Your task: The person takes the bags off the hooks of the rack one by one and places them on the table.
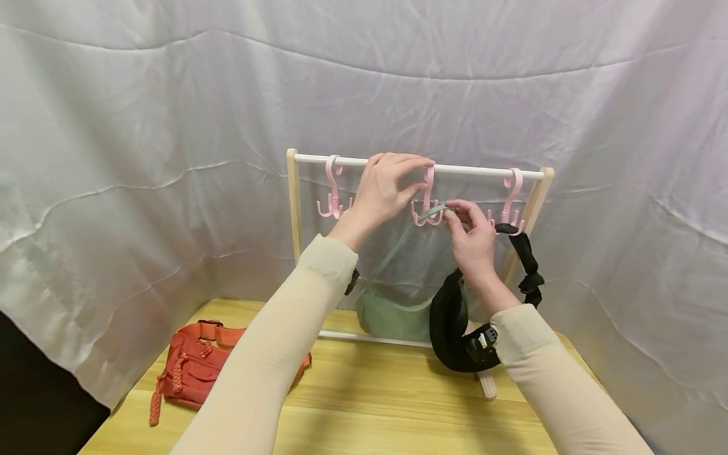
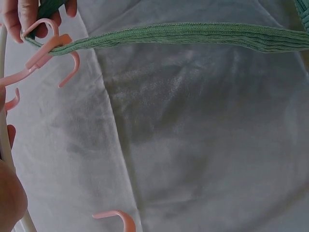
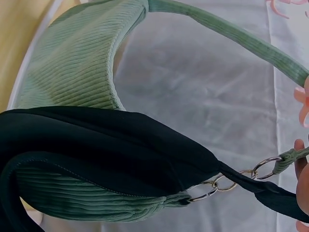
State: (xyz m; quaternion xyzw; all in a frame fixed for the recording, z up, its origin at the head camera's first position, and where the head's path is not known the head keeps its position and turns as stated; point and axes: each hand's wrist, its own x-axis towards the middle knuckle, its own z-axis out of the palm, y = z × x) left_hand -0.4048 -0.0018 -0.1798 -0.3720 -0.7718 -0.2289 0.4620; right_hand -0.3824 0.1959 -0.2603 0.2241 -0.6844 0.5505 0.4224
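The right hand [image 1: 474, 240] pinches the green strap [image 2: 193, 35] between thumb and fingers just to the right of the middle hook [image 1: 428, 193], while the left hand [image 1: 389, 183] has thumb and forefinger curled about the top of that hook, where it sits on the rail [image 1: 472, 170]. The strap runs over a lower prong, and the green bag [image 1: 392, 316] hangs below, near the bench [image 1: 364, 392]; whether it touches the wood I cannot tell. To seat it well, I would keep the hook steady so it cannot slide or swivel, lower the pinched end gently until the strap lies deep in the prong's curve, and release only once the hook bears the weight. Watch the black bag [image 1: 446, 322], which overlaps the green one from in front: a hard tug could snag its strap near the right wrist.
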